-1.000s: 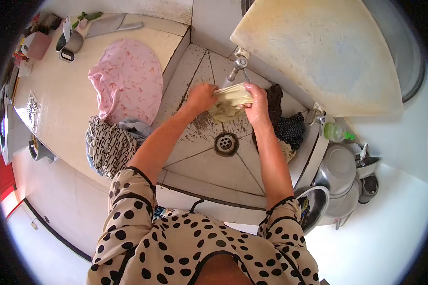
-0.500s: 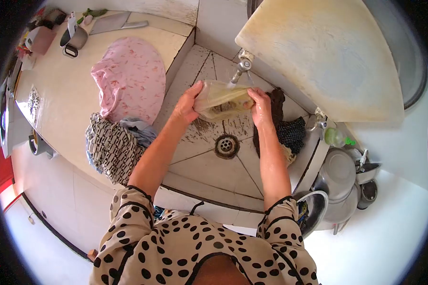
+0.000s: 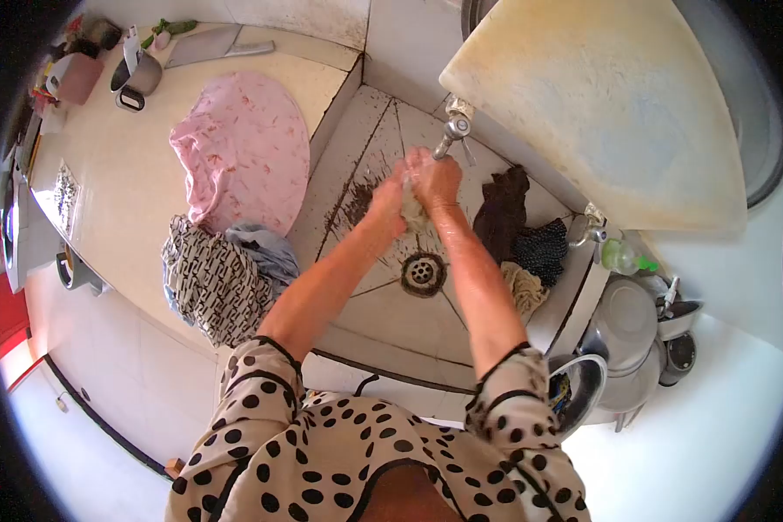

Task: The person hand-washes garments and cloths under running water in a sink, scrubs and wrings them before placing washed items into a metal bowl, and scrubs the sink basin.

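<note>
1. Both hands have come together since half a second ago, when they held the pale cloth (image 3: 413, 215) stretched wide between them; it is now bunched.
2. Nearest are the dotted sleeves (image 3: 261, 387), with bare forearms reaching over the sink (image 3: 383, 335). A metal basin (image 3: 593, 383) stands beside the right sleeve.
3. Beyond the sink's front edge, the round drain (image 3: 424, 274) lies between the forearms.
4. Farther in, the left hand (image 3: 388, 207) and right hand (image 3: 435, 183) press against the pale cloth, which hangs partly below them, above the sink floor. The fingers of both are curled in on it and close together; blur and overlap hide the fingertips, so I cannot tell exactly what each one pinches.
5. To the right, a dark brown cloth (image 3: 501, 209) and a dotted black cloth (image 3: 539, 250) lie in the sink. On the left counter is a pink cloth (image 3: 252, 148).
6. Just past the right hand is the tap (image 3: 456, 129); a cleaver (image 3: 204, 48) lies at the counter's far side.
</note>
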Motion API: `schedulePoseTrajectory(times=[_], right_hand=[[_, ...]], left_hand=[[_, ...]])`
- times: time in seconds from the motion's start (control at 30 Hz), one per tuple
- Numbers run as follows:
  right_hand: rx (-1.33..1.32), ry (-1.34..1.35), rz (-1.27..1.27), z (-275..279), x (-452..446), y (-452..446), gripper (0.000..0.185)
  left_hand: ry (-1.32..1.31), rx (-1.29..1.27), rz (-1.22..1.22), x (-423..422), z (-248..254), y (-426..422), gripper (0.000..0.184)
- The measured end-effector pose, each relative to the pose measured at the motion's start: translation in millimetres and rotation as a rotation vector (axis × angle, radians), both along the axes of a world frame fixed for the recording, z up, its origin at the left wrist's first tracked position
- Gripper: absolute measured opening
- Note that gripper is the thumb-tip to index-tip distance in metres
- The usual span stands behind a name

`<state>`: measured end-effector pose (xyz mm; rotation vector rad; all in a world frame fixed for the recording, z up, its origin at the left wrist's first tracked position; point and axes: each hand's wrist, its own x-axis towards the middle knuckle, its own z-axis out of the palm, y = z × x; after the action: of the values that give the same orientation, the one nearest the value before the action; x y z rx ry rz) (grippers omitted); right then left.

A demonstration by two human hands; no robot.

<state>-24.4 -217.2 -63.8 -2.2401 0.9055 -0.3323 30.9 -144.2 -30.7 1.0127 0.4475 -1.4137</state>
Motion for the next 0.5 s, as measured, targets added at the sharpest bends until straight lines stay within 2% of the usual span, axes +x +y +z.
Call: schedulePoseTrajectory(times=[0.03, 0.1, 0.13, 0.23, 0.27, 0.3, 0.37, 0.4, 0.43, 0.47, 0.5], right_hand=[[-0.02, -0.018, -0.014, -14, -1, 1, 0.017], [-0.094, -0.013, 0.012, 54, -5, 13, 0.02], [-0.188, -0.131, -0.043, 47, -2, 37, 0.022], [-0.207, 0.047, 0.004, 29, -4, 39, 0.027], [-0.071, -0.058, -0.023, 27, -8, 17, 0.028], [-0.094, -0.003, -0.081, 25, -14, 0, 0.027], [-0.13, 0.103, -0.204, 36, -16, -16, 0.026], [-0.105, -0.254, -0.125, 30, -13, -1, 0.029], [-0.142, -0.193, -0.097, 24, -6, 17, 0.028], [-0.183, -0.134, -0.069, 18, 4, 33, 0.027], [-0.223, -0.076, -0.038, 16, 8, 38, 0.026]], left_hand=[[0.015, 0.006, 0.019, 1, 2, -1, 0.046], [0.011, -0.017, 0.034, -4, 2, -5, 0.045], [-0.023, -0.039, 0.022, -5, 0, -6, 0.045], [-0.123, -0.099, 0.001, -10, -8, -3, 0.045], [-0.161, -0.116, -0.012, -10, -12, -1, 0.045], [-0.199, -0.136, -0.024, -10, -16, -1, 0.045], [-1.242, -0.118, -0.643, 0, -70, 0, 0.038], [-1.748, -0.096, -0.948, 2, -110, 0, 0.034], [-1.351, -0.148, -0.791, 3, -98, 0, 0.035], [-0.671, -0.171, -0.423, 5, -76, -2, 0.036], [-0.298, -0.129, -0.205, 4, -52, -6, 0.037]])
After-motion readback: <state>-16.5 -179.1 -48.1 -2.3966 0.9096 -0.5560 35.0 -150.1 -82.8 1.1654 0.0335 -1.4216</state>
